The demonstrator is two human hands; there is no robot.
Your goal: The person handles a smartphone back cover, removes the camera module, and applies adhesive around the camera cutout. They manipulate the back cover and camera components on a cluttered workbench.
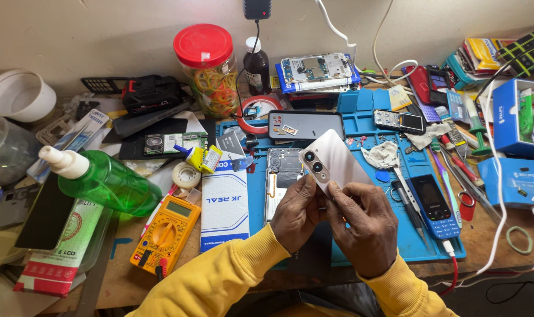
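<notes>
A cluttered wooden surface (pixel 490 235) carries a blue mat (pixel 390 235). Left of it lie a white box with blue lettering (pixel 224 208), a green spray bottle (pixel 105 182) and a yellow meter (pixel 166 232); a red-lidded jar (pixel 207 67) stands behind, blue boxes (pixel 516 117) at right. Above the mat, both hands clamp a pale phone back (pixel 331 161): left hand (pixel 296 214) on its lower edge, right hand (pixel 364 226) beside it.

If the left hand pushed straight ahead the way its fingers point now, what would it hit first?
The left hand already grips the pale phone back cover. Beyond that, going up and slightly right, it would probably meet the opened phone body on the blue mat; depth is unclear.
</notes>
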